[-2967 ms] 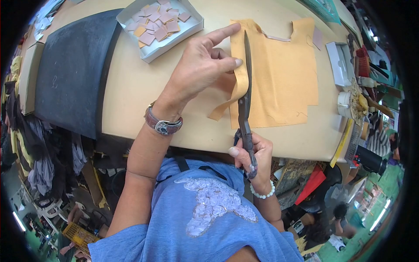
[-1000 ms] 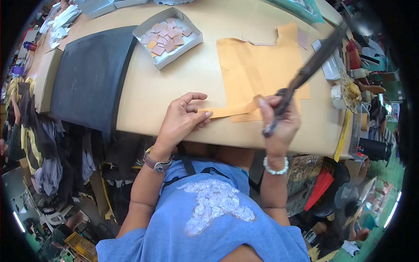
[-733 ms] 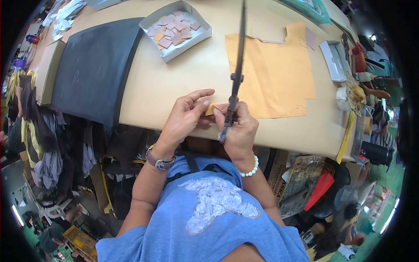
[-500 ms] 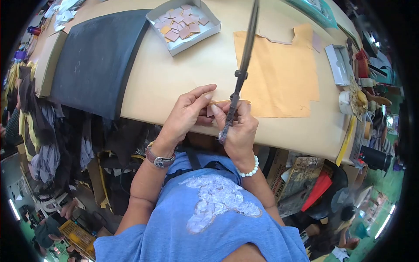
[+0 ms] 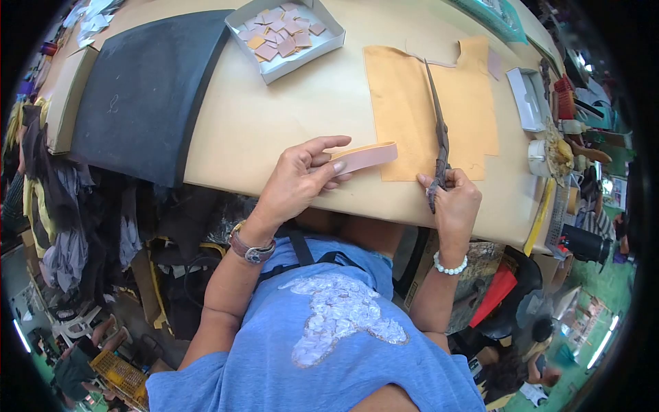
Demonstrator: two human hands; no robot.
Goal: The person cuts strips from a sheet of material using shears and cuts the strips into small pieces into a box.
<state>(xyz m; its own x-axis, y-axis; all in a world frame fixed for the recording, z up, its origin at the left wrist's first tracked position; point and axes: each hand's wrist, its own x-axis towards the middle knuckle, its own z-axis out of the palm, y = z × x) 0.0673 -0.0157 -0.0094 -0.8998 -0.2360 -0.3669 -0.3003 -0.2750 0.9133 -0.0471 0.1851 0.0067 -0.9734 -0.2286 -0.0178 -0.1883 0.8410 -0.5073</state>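
My left hand [image 5: 300, 172] pinches a folded strip [image 5: 367, 158], mauve on its outer face and orange-yellow inside, looking like leather. The strip's looped end points right, above the table. In my right hand [image 5: 454, 199] is a pair of dark scissors [image 5: 439, 123], gripped by the handles, with the long blades pointing away from me and looking closed. Beneath the blades lies an orange-yellow sheet [image 5: 398, 103] with a piece cut from its top edge.
A white box [image 5: 302, 66] of small mauve and orange squares stands at the back. To the left lies a large black panel [image 5: 147, 96] beside a long carton [image 5: 68, 103]. Another white box [image 5: 527, 99] and a white tape roll [image 5: 539, 158] sit at the right edge.
My right hand has moved right with the scissors, away from my left hand, and the blades have come down over the sheet. The strip now rests in my left hand only.
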